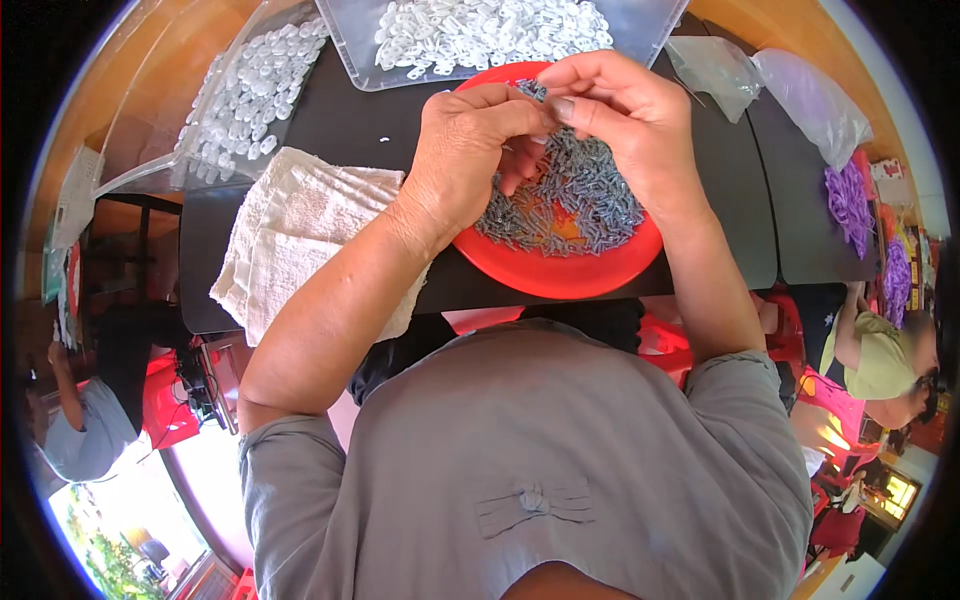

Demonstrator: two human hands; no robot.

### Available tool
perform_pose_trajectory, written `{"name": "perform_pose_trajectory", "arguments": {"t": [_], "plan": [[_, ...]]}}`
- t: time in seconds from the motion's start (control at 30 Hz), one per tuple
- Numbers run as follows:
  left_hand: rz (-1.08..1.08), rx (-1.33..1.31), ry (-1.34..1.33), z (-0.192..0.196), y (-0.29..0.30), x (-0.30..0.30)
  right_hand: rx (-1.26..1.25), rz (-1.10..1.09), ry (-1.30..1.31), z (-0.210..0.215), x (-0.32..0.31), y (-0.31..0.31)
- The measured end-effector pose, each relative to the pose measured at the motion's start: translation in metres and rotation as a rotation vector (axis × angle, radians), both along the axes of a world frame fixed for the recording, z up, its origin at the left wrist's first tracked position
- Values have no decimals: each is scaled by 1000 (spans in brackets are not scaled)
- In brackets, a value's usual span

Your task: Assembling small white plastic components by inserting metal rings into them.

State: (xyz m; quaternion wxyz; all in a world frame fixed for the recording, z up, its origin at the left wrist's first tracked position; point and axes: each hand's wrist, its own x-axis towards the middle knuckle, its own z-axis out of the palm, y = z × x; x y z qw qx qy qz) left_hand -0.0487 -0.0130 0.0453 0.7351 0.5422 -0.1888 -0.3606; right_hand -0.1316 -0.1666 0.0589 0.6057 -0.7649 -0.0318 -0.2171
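My left hand [470, 145] and my right hand [640, 120] meet above a shallow red dish [560, 280]. Thumb and fingertips of each are pinched together, and the tips nearly touch. Whatever sits between them is too small or too covered to name. Heaped in the dish are many small, slim, grey-blue see-through pieces [610, 215]; my left fingers hide part of the pile. Beyond the dish, a clear plastic bin [352, 62] holds a mass of small white plastic pieces [490, 30].
A folded cream cloth [300, 215] lies left, under my left forearm. Behind it stands a clear container [180, 165] with rounded whitish pieces [250, 85]. Right are clear plastic bags [815, 100] and a purple bundle [848, 205]. Other people sit at both sides.
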Motion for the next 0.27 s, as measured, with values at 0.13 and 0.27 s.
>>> {"name": "perform_pose_trajectory", "arguments": {"t": [0.13,0.27], "plan": [[11,66,-83,-2,0,0,-66,-4,140,1,0,-2],[11,133,-118,-4,1,2,-40,114,218,5,-1,-8]]}}
